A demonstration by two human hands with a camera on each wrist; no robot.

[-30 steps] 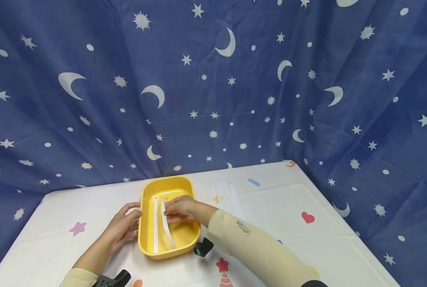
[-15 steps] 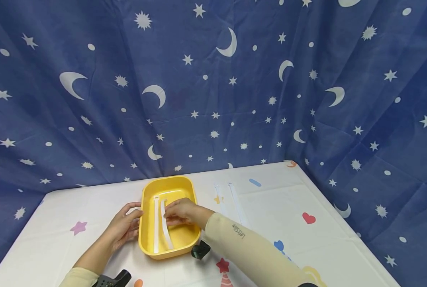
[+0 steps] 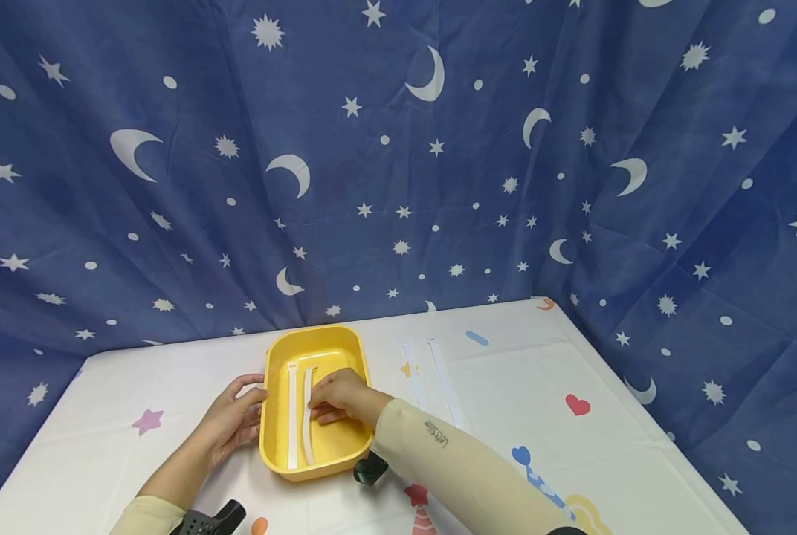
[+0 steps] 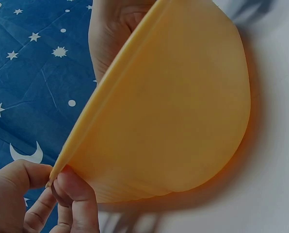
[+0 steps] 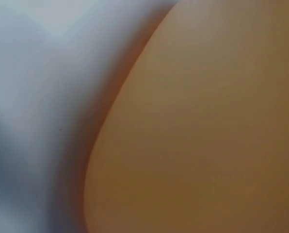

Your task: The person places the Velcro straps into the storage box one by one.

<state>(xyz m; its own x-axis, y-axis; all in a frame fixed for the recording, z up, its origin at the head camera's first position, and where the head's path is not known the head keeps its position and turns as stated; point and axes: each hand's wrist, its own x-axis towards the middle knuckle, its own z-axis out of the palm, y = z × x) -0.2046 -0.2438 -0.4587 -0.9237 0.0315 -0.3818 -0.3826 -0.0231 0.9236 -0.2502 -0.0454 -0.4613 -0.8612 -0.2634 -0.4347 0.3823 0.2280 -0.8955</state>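
A yellow tub stands on the table. My left hand pinches its left rim between thumb and fingers, which the left wrist view shows close up on the tub wall. My right hand reaches inside and pinches a narrow white strap near its middle, the strap bowing slightly. To the left of it, a second white strap with a slotted head lies lengthwise on the tub floor. Only the tub's outer side, blurred, fills the right wrist view; the right hand is out of it.
Two more white straps lie side by side on the white printed tablecloth, right of the tub and partly behind the right sleeve. A blue curtain with moons and stars hangs behind the table.
The strap in my right hand has turned, its near end shifting left, so it runs more nearly parallel to the other strap. My left hand stays on the rim.
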